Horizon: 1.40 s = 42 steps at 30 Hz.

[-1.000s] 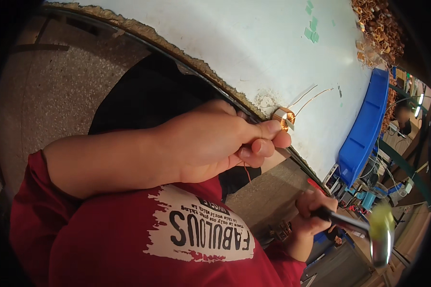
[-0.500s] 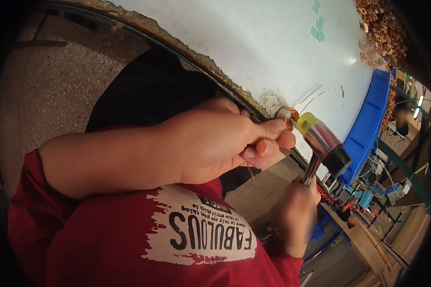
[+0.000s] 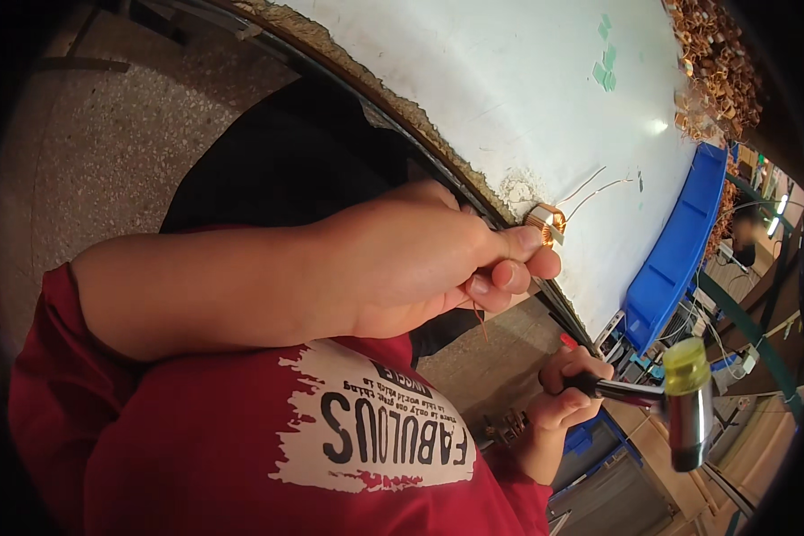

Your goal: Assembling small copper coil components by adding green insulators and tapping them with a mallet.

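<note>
A small ring-shaped coil [image 3: 548, 223] wound with copper wire sits at the worn edge of the white tabletop. My left hand [image 3: 447, 255] pinches it between thumb and fingers, and two straight wire ends stick out from it across the table. Another thin copper wire [image 3: 483, 323] hangs below my left fingers. Off to the right, beyond the table edge, my right hand [image 3: 567, 389] is closed round the dark handle of a mallet [image 3: 685, 406]. Its metal head has a translucent yellow face at one end and a black one at the other, and is apart from the coil.
A blue plastic tray [image 3: 679, 255] lies along the table's right side. Behind it is a big heap of copper coils [image 3: 715, 67]. Several green flakes [image 3: 606, 70] lie on the white tabletop [image 3: 473, 89]. Its near edge [image 3: 393, 98] is chipped. Speckled floor [image 3: 107, 161] shows at left.
The mallet has swung away from the coil, down and to the right, with my right hand tilting back. My left hand keeps its pinch on the coil at nearly the same spot.
</note>
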{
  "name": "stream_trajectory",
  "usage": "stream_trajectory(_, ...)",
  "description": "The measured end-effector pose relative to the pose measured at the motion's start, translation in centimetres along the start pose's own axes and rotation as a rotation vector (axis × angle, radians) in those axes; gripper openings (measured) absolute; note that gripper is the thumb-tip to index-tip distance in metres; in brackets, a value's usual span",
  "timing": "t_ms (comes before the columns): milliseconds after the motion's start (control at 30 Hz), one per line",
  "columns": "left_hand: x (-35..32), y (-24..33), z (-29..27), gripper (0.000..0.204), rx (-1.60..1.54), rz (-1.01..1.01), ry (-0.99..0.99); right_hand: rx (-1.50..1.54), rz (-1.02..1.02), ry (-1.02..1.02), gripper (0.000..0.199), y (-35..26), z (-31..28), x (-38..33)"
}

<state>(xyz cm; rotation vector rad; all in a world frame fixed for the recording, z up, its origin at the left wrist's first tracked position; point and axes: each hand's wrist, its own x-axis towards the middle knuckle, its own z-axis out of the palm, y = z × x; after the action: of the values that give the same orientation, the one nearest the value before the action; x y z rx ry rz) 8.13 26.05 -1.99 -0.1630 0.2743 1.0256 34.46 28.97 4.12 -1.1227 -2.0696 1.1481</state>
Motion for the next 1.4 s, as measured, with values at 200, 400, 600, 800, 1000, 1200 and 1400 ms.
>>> stream_trajectory(200, 0.3, -0.3, -0.3, 0.023, 0.005, 0.013, -0.01, -0.467, 0.063, -0.154, 0.037, 0.3, -0.5, 0.6)
stream_trajectory(400, 0.1, -0.5, 0.3, 0.023, 0.028, 0.012, 0.052, -0.669, -0.033, -0.142, 0.036, -0.1, -1.0, 0.7)
stream_trajectory(600, 0.0, -0.6, 0.2, 0.022, 0.01, 0.021, 0.006, -0.013, 0.019, 0.079, 0.024, -0.7, -0.8, 0.1)
stream_trajectory(800, 0.0, -0.6, 0.4, 0.02, -0.007, 0.022, 0.02, -0.691, 0.201, -0.145, 0.023, -1.4, -1.4, 1.0)
stream_trajectory(1000, -0.1, -0.6, 0.4, 0.019, -0.024, 0.016, 0.034, -0.537, 0.061, 0.005, 0.018, -1.4, -1.1, 0.1)
stream_trajectory(1200, 0.1, -0.6, 0.1, 0.018, -0.01, 0.014, 0.013, -0.675, -0.015, -0.094, 0.016, -0.8, -1.5, 0.0)
stream_trajectory(1400, 0.3, -0.7, 0.3, 0.017, -0.011, 0.017, 0.017, -0.442, -0.059, -0.175, 0.016, -1.6, -0.9, 1.1)
